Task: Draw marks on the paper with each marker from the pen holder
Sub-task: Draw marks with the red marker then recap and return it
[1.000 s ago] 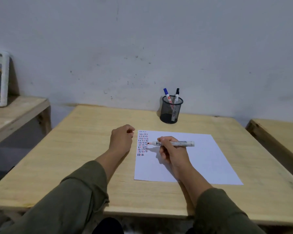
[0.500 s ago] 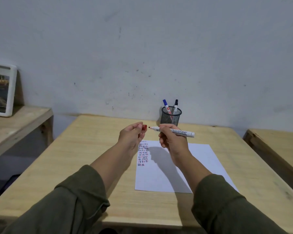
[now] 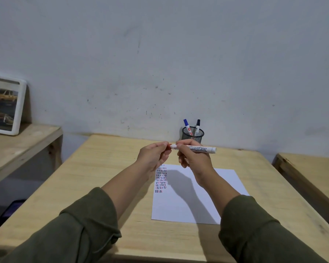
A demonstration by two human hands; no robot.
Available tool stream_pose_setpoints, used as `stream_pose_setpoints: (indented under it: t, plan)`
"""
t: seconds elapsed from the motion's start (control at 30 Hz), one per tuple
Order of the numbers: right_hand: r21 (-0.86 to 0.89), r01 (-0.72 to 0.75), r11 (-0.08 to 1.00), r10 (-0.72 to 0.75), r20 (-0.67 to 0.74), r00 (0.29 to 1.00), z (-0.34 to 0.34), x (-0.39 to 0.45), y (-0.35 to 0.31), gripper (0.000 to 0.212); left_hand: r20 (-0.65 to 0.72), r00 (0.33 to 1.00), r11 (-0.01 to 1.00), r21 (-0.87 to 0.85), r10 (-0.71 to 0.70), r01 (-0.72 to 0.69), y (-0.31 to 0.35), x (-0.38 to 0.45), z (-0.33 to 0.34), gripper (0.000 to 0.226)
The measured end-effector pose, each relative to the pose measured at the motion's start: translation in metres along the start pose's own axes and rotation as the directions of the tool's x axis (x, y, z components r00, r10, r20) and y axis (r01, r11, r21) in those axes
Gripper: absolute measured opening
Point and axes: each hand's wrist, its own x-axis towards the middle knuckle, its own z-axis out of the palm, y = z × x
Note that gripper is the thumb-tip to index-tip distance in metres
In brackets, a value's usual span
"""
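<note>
A scuffed pale grey wall [image 3: 160, 54] backs a light wooden table [image 3: 106, 168]. A lower wooden shelf [image 3: 23, 141] at left carries a white-framed picture [image 3: 4, 105] leaning against the wall; another wooden surface [image 3: 315, 168] sits right.

Both hands are hovering above the bench [image 3: 106, 168]. The right hand [image 3: 195, 160] is gripping a white marker [image 3: 196, 149] level, while the left hand [image 3: 154, 156] is pinching something red at its tip. Below, the paper [image 3: 226, 186] is showing rows of short marks [image 3: 161, 180]. Behind, the mesh pen holder [image 3: 192, 134] is holding a blue-capped marker [image 3: 187, 125] and a black-capped marker [image 3: 197, 125].
</note>
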Motion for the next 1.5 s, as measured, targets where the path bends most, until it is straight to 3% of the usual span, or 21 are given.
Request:
stream_pose_setpoints:
  t: [0.1,0.23,0.47,0.57,0.7,0.8,0.97,1.17,1.33,1.5]
  plan:
    - [-0.095,0.041,0.995,-0.036,0.06,0.998,-0.003,0.0,-0.004,0.002,-0.002,0.999,0.999,0.006,-0.039,0.039,0.003,-0.003,0.001,0.015]
    - [-0.152,0.066,0.986,-0.054,0.078,0.995,-0.001,0.0,-0.006,0.007,-0.035,0.998,0.992,-0.11,-0.061,0.057,0.004,-0.005,0.005,0.013]
    - [0.122,-0.011,0.993,0.012,-0.007,1.0,0.004,-0.001,-0.004,0.011,-0.06,0.998,0.963,-0.269,0.021,-0.036,-0.007,-0.014,0.018,0.012]
    - [0.113,-0.007,0.994,0.006,0.01,1.0,0.005,-0.004,-0.001,0.012,-0.055,0.997,0.961,-0.269,0.053,-0.066,-0.012,-0.012,0.015,0.012]
    - [0.096,-0.052,0.994,0.042,0.101,0.994,0.002,-0.004,-0.009,0.017,-0.058,0.991,0.961,-0.244,0.124,-0.134,-0.008,-0.004,0.015,0.024]
    - [0.177,-0.099,0.979,0.062,0.204,0.977,-0.004,-0.002,-0.02,0.035,-0.092,0.986,0.951,-0.267,0.137,-0.157,0.004,0.006,0.017,0.02]
    - [0.232,-0.196,0.953,0.124,0.294,0.948,-0.023,0.005,-0.032,0.038,-0.104,0.986,0.947,-0.282,0.131,-0.156,0.026,0.028,0.02,0.019]
    - [-0.008,-0.124,0.992,0.122,0.209,0.97,-0.04,0.028,-0.032,0.01,0.054,0.986,0.986,-0.056,0.157,-0.154,0.039,0.048,0.05,0.022]
    - [-0.123,-0.087,0.989,0.091,0.027,0.996,-0.052,0.072,-0.033,0.045,0.09,0.974,0.933,0.28,0.208,-0.225,0.037,0.081,0.072,0.022]
    - [-0.32,0.013,0.947,-0.04,-0.077,0.996,-0.064,0.125,-0.031,0.08,0.112,0.964,0.699,0.669,0.24,-0.252,0.019,0.112,0.074,0.04]
